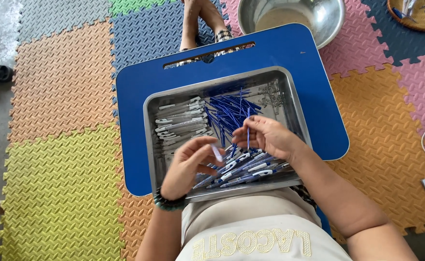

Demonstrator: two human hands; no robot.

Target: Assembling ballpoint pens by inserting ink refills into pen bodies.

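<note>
A person is sitting on a floor of coloured foam mats (63, 145) with a blue lap bench (135, 96) across the legs, a steel tray (149, 116) resting on it. Inside the tray, white pen barrels (181, 121) are lying at the left, blue refills (229, 108) in the middle and finished pens (244, 169) at the near edge. The right hand (270, 137) is pinching one thin blue refill (248, 128) upright between closed fingertips; the left hand (188, 164) is holding a small white pen piece (217, 153), its grip closed, just above the finished pens. A steel bowl (328, 19) is sitting beyond the bench
</note>
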